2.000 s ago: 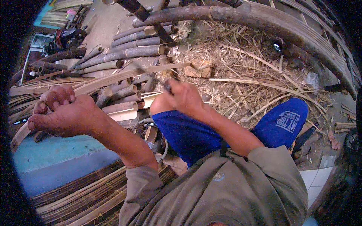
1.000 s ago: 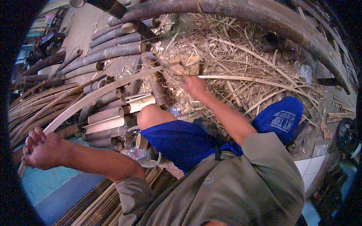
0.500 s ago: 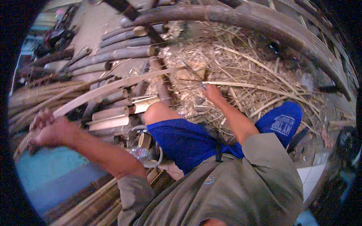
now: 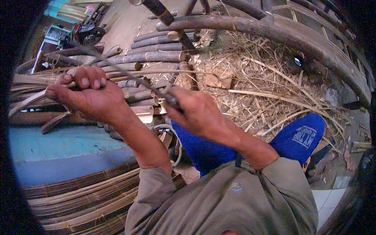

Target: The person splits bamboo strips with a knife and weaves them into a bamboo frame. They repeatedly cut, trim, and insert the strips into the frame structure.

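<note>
My left hand (image 4: 88, 92) is closed around a long thin bamboo strip (image 4: 164, 72). One end of the strip curves down past the thumb at the left, while the rest runs right toward a pale wooden block (image 4: 218, 79) on the shavings. My right hand (image 4: 199, 111) is wrapped around the dark handle of a long knife (image 4: 131, 74). Its blade points up and left, blurred by motion, and passes in front of the strip close to my left fingers. Whether the blade touches the strip, I cannot tell.
Bamboo poles (image 4: 156, 57) lie stacked ahead to the left. Shavings and loose strips (image 4: 266, 78) cover the ground ahead. A thick bamboo beam (image 4: 250, 28) crosses the far side. Bundled slats (image 4: 86, 196) lie at the lower left beside a blue surface (image 4: 70, 145).
My right hand has come back and left from the wooden block with the knife, raising the blade across the strip. My left hand has moved up and right, still holding the strip.
</note>
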Tool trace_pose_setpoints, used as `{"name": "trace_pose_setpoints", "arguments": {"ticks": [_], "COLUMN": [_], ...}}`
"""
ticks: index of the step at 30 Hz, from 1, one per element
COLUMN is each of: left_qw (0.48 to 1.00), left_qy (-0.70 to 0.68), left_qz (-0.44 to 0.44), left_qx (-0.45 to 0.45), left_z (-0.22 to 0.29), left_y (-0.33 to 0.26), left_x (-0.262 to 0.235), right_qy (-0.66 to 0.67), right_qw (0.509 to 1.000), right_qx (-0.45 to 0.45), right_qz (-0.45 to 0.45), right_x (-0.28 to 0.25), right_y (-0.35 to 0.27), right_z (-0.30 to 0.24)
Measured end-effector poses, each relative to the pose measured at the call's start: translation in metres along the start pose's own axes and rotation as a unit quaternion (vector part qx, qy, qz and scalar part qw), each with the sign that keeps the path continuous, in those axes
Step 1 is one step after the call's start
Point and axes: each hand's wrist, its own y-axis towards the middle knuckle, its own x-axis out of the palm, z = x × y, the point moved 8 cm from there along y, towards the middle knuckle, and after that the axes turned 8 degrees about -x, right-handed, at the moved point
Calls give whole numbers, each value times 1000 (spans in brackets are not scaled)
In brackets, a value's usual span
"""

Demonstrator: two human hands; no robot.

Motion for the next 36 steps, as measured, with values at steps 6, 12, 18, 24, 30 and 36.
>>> {"name": "trace_pose_setpoints", "arguments": {"ticks": [6, 12, 18, 24, 30, 36], "left_qw": [999, 998, 996, 990, 991, 988], "left_qy": [14, 10, 41, 41, 68, 68], "left_qz": [46, 57, 79, 135, 114, 129], "left_qx": [19, -16, 13, -2, 31, 43], "left_z": [10, 10, 16, 16, 14, 16], "left_y": [-14, -15, -21, -22, -26, -20], "left_x": [8, -1, -14, -22, -19, -25], "right_qy": [-72, -105, -66, -122, -128, -130], "right_qw": [997, 994, 997, 987, 984, 980], "right_qx": [27, 14, -18, 95, 110, 136], "right_qz": [-22, 11, 18, -48, -51, -73], "right_x": [16, 16, 18, 23, 29, 40], "right_y": [-12, -26, -31, -36, -50, -60], "right_z": [14, 17, -3, 54, 87, 118]}}
